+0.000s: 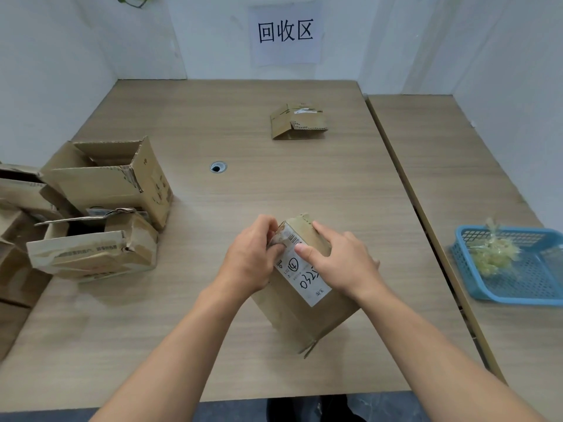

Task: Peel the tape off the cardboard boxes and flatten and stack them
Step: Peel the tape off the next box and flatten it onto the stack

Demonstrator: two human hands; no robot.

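Note:
A small cardboard box (300,318) with a white shipping label (300,277) stands tilted on the wooden table (304,184) in front of me. My left hand (249,263) pinches the tape or label edge at the box's upper left corner. My right hand (341,263) grips the box's top right side, thumb pressed on the label. A flattened box (297,121) lies far back on the table.
Several opened boxes (103,181) crowd the table's left edge, a crumpled one (91,251) nearest me. A blue basket (524,284) holding wadded tape (490,254) sits on the adjoining table to the right. A cable hole (218,167) is mid-table.

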